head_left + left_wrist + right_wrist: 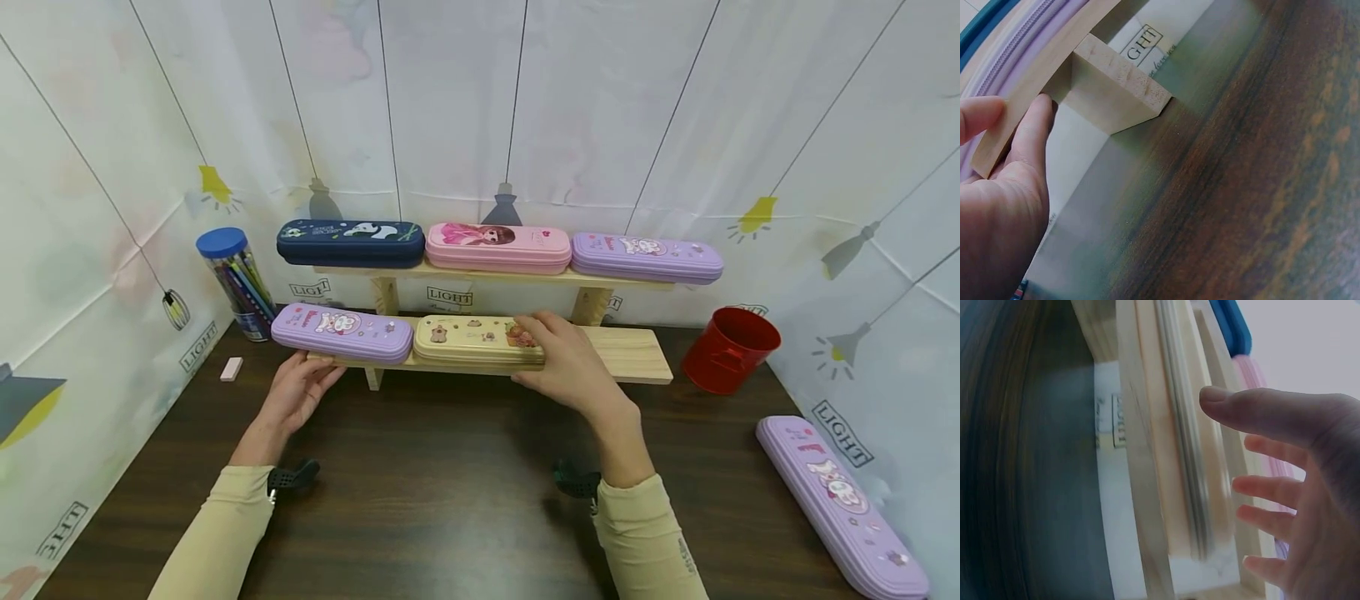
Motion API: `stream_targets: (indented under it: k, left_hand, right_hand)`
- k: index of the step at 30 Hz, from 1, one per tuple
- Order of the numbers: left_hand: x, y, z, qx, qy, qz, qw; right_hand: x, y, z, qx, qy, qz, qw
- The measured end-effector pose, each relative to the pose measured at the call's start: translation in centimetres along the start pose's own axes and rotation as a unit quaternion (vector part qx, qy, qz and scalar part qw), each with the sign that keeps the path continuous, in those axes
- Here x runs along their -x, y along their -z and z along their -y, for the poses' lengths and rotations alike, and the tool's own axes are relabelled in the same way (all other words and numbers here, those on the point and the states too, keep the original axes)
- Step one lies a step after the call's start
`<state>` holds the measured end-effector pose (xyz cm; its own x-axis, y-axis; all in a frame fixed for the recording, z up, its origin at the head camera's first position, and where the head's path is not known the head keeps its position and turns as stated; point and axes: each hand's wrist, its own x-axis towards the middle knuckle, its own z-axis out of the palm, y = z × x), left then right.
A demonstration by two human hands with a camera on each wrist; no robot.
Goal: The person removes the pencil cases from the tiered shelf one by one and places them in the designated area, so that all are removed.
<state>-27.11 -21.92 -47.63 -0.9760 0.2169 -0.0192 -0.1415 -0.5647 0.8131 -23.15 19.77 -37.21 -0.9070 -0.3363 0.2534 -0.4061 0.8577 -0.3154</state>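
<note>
My left hand [295, 390] grips the left end of the lower board of a wooden shelf [630, 350]. In the left wrist view, one digit lies at the board's front edge and another reaches underneath. Just above that hand sits a lilac pencil case [341, 333]. Beside it on the same board lies a cream-yellow pencil case [480, 340] with small printed pictures. Over this case's right end is my right hand [570, 362]. The right wrist view shows its thumb and fingers spread apart beside the case; whether any fingertip touches it, I cannot tell.
Dark blue [350, 243], pink [498, 248] and lilac [647, 257] pencil cases line the upper board. A pen jar [238, 283] and a white eraser [232, 369] stand left. Rightward are a red bucket [731, 350] and another lilac case [843, 508] by the curtain.
</note>
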Motion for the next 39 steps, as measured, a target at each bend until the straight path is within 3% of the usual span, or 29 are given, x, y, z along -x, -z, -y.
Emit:
stream_targets:
  k: [9,23,30,39]
  left_hand:
    - [-0.2,-0.2,0.1,0.003,0.002,-0.006,1.0]
    - [-0.6,-0.3,0.2,-0.009,0.012,-0.016,0.9998]
    - [-0.4,-0.1,0.1,-0.011,0.01,-0.019,0.9997]
    - [-0.4,0.1,0.0,-0.022,0.006,-0.019,0.9996]
  right_hand:
    - [-1.4,-1.9,1.9,0.007,0.014,0.0,0.9999]
    - [-2.6,-4.2,1.9,0.031,0.038,-0.025,0.9985]
    - [-2.6,-4.3,2.0,0.055,0.048,-0.024,0.997]
    - [-2.2,-3.4,2.5,0.054,0.042,0.009,0.9976]
